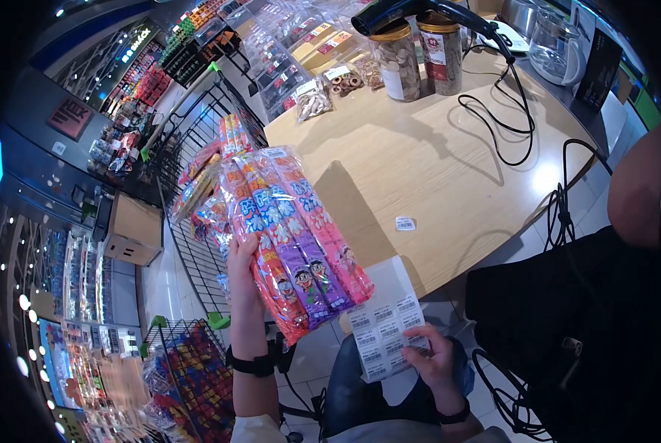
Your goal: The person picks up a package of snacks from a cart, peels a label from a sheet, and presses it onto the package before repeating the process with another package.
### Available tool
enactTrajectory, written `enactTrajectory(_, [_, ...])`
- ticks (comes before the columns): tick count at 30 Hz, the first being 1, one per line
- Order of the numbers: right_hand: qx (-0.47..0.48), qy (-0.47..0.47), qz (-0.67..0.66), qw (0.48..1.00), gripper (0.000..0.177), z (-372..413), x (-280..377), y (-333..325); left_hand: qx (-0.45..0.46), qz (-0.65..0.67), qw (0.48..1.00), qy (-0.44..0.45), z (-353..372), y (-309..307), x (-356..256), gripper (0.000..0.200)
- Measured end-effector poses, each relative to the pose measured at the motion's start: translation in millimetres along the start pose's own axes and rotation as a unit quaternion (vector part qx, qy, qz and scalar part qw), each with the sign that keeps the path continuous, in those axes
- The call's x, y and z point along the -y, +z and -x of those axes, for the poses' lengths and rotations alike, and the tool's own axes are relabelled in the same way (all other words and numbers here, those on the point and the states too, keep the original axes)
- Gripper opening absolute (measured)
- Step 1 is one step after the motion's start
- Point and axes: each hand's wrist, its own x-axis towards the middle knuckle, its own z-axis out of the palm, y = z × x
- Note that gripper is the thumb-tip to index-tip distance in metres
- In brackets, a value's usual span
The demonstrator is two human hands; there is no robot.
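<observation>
My left hand grips a clear pack of colourful stick snacks by its left edge, holding it up over the table's left side. The pack has red, purple and pink sticks. My right hand is at a sheet of barcode labels above my lap, thumb and fingers close together at its right edge. Several printed labels are on the sheet, and its upper part is blank. A single barcode label lies on the wooden table, right of the pack.
Behind the pack stands a wire cart with more snack packs; another basket is lower left. Jars, a hair dryer, its cable and small bags are at the table's back. Another person's arm is at right.
</observation>
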Motion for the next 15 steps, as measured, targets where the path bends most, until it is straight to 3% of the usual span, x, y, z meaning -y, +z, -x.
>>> enactTrajectory(15, [-0.010, -0.005, -0.028, 1.000, 0.023, 0.2, 4.4, 4.1, -0.012, 0.011, 1.000, -0.014, -0.5, -10.0, -0.3, 0.033])
